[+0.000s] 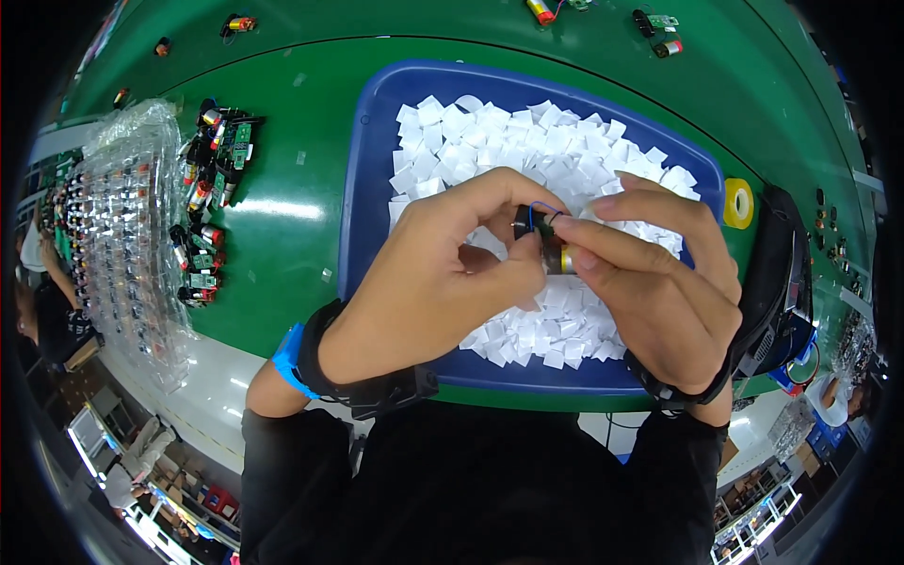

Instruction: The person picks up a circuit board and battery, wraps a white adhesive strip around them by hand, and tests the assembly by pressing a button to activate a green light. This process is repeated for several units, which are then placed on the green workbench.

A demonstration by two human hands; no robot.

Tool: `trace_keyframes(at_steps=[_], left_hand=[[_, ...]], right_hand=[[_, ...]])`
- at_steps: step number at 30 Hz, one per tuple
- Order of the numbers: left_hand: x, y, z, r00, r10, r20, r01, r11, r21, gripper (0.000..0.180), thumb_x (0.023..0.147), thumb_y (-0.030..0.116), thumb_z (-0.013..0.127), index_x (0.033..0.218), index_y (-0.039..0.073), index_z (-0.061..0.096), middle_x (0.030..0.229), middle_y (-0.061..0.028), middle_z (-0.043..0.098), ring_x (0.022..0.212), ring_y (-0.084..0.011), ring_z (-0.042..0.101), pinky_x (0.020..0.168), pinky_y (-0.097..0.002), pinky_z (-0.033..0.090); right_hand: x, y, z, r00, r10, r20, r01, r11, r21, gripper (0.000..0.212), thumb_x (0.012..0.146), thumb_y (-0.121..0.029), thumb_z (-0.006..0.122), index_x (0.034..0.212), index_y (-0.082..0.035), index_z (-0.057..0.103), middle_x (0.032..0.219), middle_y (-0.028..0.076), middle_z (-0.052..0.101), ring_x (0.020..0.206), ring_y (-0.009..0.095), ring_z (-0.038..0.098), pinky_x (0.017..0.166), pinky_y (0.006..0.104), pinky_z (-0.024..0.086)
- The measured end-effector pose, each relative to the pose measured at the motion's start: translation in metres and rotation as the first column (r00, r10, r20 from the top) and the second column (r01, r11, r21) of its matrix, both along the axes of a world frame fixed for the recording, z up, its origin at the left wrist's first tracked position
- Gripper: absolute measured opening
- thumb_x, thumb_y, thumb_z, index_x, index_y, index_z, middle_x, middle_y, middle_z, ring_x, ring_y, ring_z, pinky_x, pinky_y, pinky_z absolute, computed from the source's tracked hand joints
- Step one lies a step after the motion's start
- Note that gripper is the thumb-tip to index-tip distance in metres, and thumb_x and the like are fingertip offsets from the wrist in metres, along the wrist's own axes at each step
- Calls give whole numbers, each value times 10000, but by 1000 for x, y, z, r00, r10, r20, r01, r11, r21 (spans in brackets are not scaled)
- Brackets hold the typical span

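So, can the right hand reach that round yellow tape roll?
Probably yes: the tape roll is near the right hand, with only the rim of the blue plastic tray seemingly between. That hand's busy with a small black and yellow cylinder, so may need to let go.

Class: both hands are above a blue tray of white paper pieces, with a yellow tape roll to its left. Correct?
No: the head view shows the yellow tape roll right of the blue tray. The left hand and right hand are above its white paper pieces.
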State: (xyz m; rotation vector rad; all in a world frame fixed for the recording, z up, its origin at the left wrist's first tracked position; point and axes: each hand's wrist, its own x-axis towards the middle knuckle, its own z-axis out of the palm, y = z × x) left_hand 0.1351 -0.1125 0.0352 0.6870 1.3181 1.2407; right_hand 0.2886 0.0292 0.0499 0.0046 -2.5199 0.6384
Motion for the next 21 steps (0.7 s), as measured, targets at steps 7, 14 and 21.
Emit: trace_keyframes(at_steps=[7,14,21], left_hand=[[5,-3,3,990,26,-141,-29,999,-21,250,948,-62,465,1179,-41,558,1018,-118,627,792,-133,677,642,-252,599],[5,-3,-2,999,11,36,-13,997,79,228,985,-27,478,1202,-42,546,998,-108,631,782,-127,660,643,-269,606],[3,-2,-3,1000,-10,5,9,989,146,330,920,-57,631,1237,-56,538,1162,-160,634,939,-188,672,673,-292,633]], right_hand=[[-3,-4,-3,999,-51,-20,52,995,82,192,732,35,789,868,-11,660,975,82,751,989,296,692,887,479,600],[3,0,-1,998,-51,-36,54,997,63,205,716,73,783,860,13,650,961,100,750,934,303,693,836,456,614],[1,2,8,999,-33,-3,33,999,40,210,683,60,800,827,10,655,959,126,743,946,318,666,861,445,589]])
